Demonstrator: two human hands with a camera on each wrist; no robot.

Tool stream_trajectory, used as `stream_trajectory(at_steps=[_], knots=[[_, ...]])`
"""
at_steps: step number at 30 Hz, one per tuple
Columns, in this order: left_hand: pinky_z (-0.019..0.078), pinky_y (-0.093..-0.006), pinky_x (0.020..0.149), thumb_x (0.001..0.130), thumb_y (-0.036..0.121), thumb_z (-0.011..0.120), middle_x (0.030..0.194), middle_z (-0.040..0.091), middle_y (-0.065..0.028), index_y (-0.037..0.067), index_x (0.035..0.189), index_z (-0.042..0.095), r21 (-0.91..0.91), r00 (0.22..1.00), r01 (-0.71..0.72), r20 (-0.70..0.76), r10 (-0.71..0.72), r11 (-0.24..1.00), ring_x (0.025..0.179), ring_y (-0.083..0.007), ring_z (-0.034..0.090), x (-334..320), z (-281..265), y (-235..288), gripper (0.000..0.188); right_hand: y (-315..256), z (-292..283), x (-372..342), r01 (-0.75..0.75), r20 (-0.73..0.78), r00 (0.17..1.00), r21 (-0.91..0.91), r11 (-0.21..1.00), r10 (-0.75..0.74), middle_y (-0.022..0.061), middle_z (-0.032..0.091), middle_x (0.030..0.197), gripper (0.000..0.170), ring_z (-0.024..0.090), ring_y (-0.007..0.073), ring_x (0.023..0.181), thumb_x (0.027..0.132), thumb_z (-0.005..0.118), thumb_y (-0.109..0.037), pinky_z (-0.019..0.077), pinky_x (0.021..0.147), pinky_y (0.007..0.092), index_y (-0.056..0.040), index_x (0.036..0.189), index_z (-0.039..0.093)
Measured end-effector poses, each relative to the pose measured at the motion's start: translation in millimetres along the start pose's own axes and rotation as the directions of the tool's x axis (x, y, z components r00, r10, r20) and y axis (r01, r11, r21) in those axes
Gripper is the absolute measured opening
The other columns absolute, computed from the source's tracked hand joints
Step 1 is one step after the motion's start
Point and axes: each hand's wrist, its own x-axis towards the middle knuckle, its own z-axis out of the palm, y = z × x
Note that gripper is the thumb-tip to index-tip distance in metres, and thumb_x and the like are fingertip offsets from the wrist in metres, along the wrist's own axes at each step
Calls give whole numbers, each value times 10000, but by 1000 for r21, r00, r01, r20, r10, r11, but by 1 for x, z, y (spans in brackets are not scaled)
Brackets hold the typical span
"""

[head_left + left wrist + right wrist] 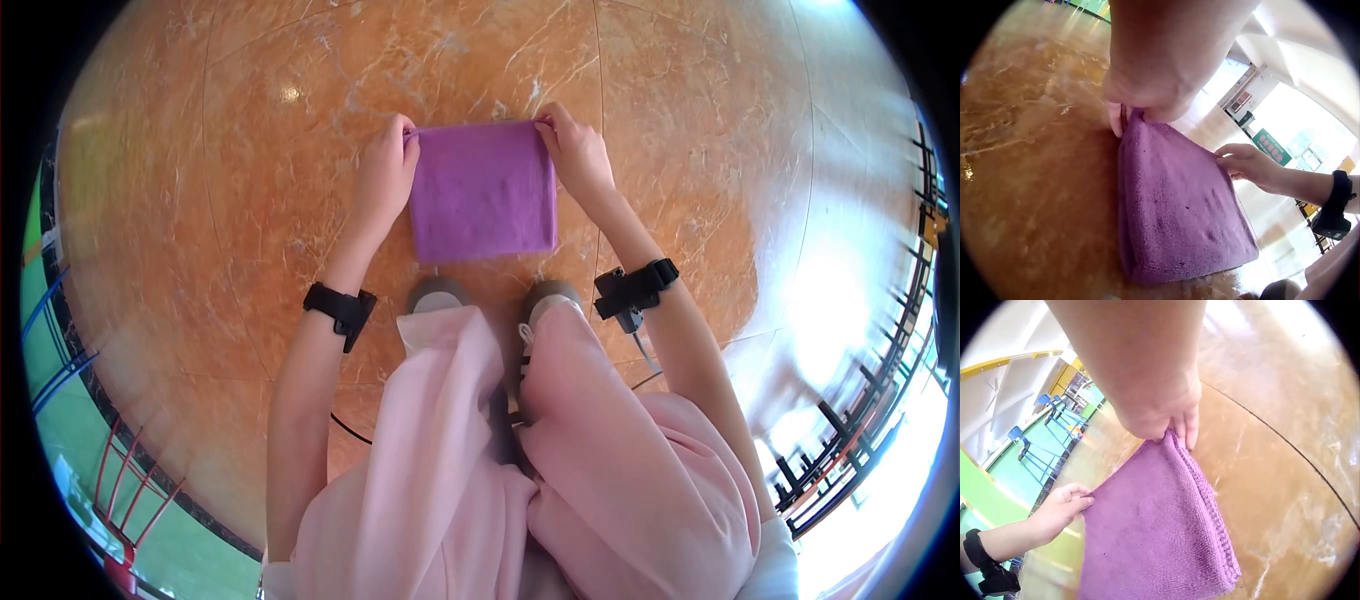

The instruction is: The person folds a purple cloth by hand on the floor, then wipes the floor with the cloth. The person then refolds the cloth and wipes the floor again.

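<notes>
A folded purple towel lies as a near square in front of the person's shoes, its layers showing along the side in the right wrist view. My left hand pinches its far left corner between thumb and fingers. At the far right corner, my right hand pinches the cloth the same way. In the left wrist view the towel slopes from the held edge down towards the floor. The left fingertips are partly hidden behind the hand there.
Brown marbled floor tiles surround the towel. Two shoes stand close to its near edge. Black metal legs line the right side, and blue chairs stand far off. A thin cable runs by the left leg.
</notes>
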Motion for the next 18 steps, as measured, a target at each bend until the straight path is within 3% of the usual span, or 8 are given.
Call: stream_trajectory(at_steps=[9, 11, 14, 15, 17, 18], knots=[[456, -380, 727, 834, 67, 608, 863, 590, -144, 31, 952, 509, 107, 1000, 8, -3, -8, 994, 838, -309, 583, 7, -1, 3, 159, 0, 4, 5, -1, 7, 1000, 70, 998, 1, 167, 626, 967, 160, 602, 364, 892, 867, 561, -141, 485, 776, 433, -51, 999, 563], [453, -369, 766, 797, 49, 642, 901, 574, -128, 35, 961, 522, 88, 994, -105, 46, 101, 991, 878, -291, 565, 11, -7, -1, 204, 0, 2, 4, -13, 14, 1000, 97, 995, 12, 162, 627, 962, 177, 602, 359, 900, 853, 580, -132, 487, 780, 426, -57, 1014, 575], [456, -361, 783, 774, 40, 660, 922, 577, -130, 25, 978, 527, 89, 971, -223, 107, 213, 971, 885, -291, 569, 20, -10, -2, 244, 9, 2, 5, 106, -28, 994, 63, 992, -104, 160, 624, 965, 228, 603, 333, 926, 821, 618, -116, 491, 797, 404, -71, 1042, 586], [456, -361, 783, 774, 40, 660, 922, 577, -130, 25, 978, 527, 89, 971, -223, 107, 213, 971, 885, -291, 569, 23, -11, 0, 244, 12, 2, 9, 129, 5, 992, 58, 990, -129, 152, 619, 974, 242, 598, 329, 941, 803, 633, -115, 489, 810, 401, -74, 1039, 596], [445, -359, 832, 758, 39, 670, 910, 573, -120, 20, 984, 537, 17, 957, -100, 276, 91, 995, 935, -290, 554, 30, -13, 7, 262, 13, -1, 16, 152, 38, 987, 52, 987, -154, 144, 615, 983, 256, 592, 326, 957, 786, 647, -113, 487, 823, 398, -77, 1036, 606], [445, -359, 832, 758, 39, 670, 910, 573, -120, 20, 984, 537, 17, 957, -100, 274, 91, 995, 935, -290, 554, 34, -15, 12, 262, 11, -5, 19, 119, 141, 982, 51, 992, -125, 139, 609, 985, 254, 583, 335, 969, 778, 647, -119, 483, 834, 399, -72, 1025, 610]])
